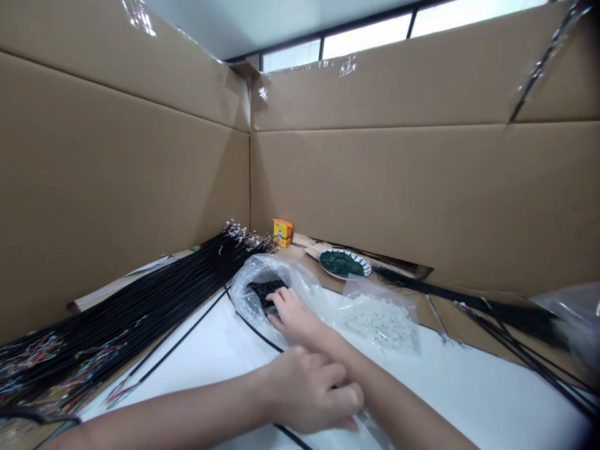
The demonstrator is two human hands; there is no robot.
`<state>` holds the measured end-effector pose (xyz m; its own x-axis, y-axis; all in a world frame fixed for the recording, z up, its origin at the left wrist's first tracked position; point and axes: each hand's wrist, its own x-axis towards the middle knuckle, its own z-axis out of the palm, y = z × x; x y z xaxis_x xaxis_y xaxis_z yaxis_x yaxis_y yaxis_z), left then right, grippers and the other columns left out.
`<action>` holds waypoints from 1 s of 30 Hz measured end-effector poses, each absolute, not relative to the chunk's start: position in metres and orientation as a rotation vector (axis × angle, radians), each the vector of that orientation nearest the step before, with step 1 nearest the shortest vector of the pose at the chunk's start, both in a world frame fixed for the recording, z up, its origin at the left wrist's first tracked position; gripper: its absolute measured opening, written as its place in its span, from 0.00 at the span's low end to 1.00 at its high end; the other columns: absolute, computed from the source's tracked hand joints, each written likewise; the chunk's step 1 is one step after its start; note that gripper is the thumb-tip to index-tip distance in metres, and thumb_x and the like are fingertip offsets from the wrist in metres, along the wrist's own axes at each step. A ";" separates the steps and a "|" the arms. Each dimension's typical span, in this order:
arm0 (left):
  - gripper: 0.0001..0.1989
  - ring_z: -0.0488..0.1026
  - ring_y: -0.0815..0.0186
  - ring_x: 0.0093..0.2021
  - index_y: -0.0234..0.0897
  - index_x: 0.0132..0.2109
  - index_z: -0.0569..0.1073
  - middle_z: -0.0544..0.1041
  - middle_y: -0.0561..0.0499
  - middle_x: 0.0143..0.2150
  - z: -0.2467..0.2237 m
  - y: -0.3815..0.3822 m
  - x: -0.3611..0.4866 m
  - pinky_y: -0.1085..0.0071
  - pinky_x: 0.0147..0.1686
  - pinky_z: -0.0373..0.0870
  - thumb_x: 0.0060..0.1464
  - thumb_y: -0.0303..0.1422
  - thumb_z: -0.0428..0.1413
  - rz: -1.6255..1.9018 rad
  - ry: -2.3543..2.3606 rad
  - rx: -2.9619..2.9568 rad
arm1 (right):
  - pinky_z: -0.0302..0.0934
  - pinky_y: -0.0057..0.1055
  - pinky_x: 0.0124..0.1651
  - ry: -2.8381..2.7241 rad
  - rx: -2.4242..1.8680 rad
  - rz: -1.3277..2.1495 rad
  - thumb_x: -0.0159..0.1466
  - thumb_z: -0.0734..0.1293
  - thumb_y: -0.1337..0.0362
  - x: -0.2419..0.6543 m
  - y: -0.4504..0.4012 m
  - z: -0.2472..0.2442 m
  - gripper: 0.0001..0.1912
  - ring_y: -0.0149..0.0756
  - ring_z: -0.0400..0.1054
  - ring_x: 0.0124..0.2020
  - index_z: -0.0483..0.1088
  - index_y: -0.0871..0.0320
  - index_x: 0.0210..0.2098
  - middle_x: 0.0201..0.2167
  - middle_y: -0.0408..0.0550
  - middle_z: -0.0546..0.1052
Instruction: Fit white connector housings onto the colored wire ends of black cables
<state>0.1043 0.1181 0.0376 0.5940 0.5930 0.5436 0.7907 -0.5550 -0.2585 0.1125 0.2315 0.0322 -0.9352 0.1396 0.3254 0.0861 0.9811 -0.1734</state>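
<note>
My right hand [294,314] reaches from the lower right to the mouth of a clear plastic bag [300,275]. Its thumb and fingers are apart, at the edge of a heap of small black pieces [262,292] inside the bag. Closer to me, my left hand [314,389] is curled closed in front of my right forearm. Whatever the left fingers hold, if anything, is hidden. A black cable [255,330] runs from beside the bag toward me and passes behind my left wrist. Beside the right forearm lies a flat clear bag of small white pieces [379,319].
Many black cables [154,306] with coloured wire ends lie bundled at left. Behind are an orange-yellow box [282,232] and a plate [368,265] of dark green material. More cables [525,356] and a plastic bag [576,312] lie right. Cardboard walls [422,187] enclose the white table [464,387].
</note>
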 end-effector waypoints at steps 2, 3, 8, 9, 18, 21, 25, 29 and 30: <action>0.05 0.64 0.70 0.20 0.40 0.39 0.64 0.69 0.55 0.23 0.038 0.127 0.110 0.71 0.18 0.46 0.59 0.34 0.46 -0.549 -1.064 -2.304 | 0.55 0.38 0.56 -2.754 -0.203 0.263 0.64 0.61 0.64 0.113 0.236 0.028 0.23 0.42 0.57 0.54 0.57 0.61 0.57 0.52 0.56 0.64; 0.04 0.64 0.70 0.21 0.40 0.38 0.65 0.69 0.55 0.24 0.037 0.130 0.113 0.71 0.18 0.47 0.59 0.32 0.46 -0.531 -1.068 -2.301 | 0.55 0.38 0.56 -2.755 -0.205 0.281 0.64 0.60 0.63 0.114 0.238 0.027 0.22 0.41 0.57 0.55 0.57 0.61 0.57 0.52 0.56 0.64; 0.02 0.69 0.68 0.26 0.40 0.37 0.65 0.72 0.55 0.27 0.023 0.136 0.124 0.70 0.18 0.50 0.57 0.33 0.50 -0.445 -1.176 -2.415 | 0.55 0.36 0.55 -2.809 -0.160 0.328 0.66 0.59 0.62 0.115 0.246 0.029 0.16 0.40 0.62 0.50 0.66 0.61 0.50 0.47 0.54 0.70; 0.04 0.70 0.67 0.26 0.40 0.37 0.65 0.73 0.56 0.28 0.018 0.136 0.125 0.70 0.17 0.50 0.57 0.35 0.50 -0.448 -1.190 -2.448 | 0.55 0.35 0.55 -2.816 -0.159 0.332 0.66 0.59 0.62 0.114 0.247 0.030 0.16 0.39 0.63 0.50 0.67 0.62 0.50 0.46 0.54 0.71; 0.15 0.72 0.64 0.20 0.39 0.35 0.65 0.73 0.53 0.23 0.009 0.129 0.118 0.67 0.12 0.40 0.58 0.46 0.45 -0.225 -1.365 -2.515 | 0.58 0.28 0.45 -2.893 -0.215 0.261 0.62 0.60 0.69 0.098 0.252 0.044 0.10 0.35 0.67 0.42 0.70 0.60 0.41 0.39 0.49 0.74; 0.16 0.73 0.64 0.23 0.39 0.38 0.65 0.75 0.53 0.26 0.014 0.127 0.113 0.69 0.13 0.43 0.59 0.47 0.43 -0.298 -1.333 -2.595 | 0.59 0.31 0.44 -2.951 -0.198 0.198 0.60 0.65 0.65 0.092 0.250 0.048 0.09 0.37 0.66 0.41 0.71 0.61 0.39 0.37 0.50 0.74; 0.18 0.73 0.66 0.25 0.39 0.36 0.64 0.76 0.54 0.29 0.021 0.121 0.110 0.70 0.17 0.49 0.61 0.45 0.36 -0.454 -1.412 -2.643 | 0.60 0.37 0.45 -3.022 -0.214 0.148 0.62 0.64 0.60 0.086 0.247 0.053 0.11 0.37 0.66 0.41 0.70 0.62 0.38 0.37 0.48 0.73; 0.20 0.72 0.66 0.23 0.39 0.36 0.64 0.76 0.54 0.28 0.024 0.118 0.108 0.70 0.19 0.51 0.63 0.41 0.32 -0.542 -1.590 -2.593 | 0.61 0.38 0.45 -3.059 -0.250 0.147 0.64 0.62 0.57 0.083 0.243 0.055 0.13 0.36 0.67 0.41 0.68 0.62 0.39 0.38 0.47 0.72; 0.20 0.71 0.65 0.23 0.39 0.37 0.64 0.75 0.54 0.27 0.024 0.118 0.107 0.70 0.19 0.50 0.63 0.41 0.32 -0.563 -1.613 -2.594 | 0.62 0.37 0.43 -3.072 -0.254 0.158 0.65 0.62 0.57 0.081 0.242 0.056 0.13 0.35 0.67 0.39 0.68 0.62 0.40 0.37 0.47 0.72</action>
<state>0.1071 0.1184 0.0242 0.3951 0.8606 0.3214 0.8736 -0.4602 0.1582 0.0814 0.2424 0.0560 -0.9849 0.1665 0.0464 0.1609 0.9812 -0.1067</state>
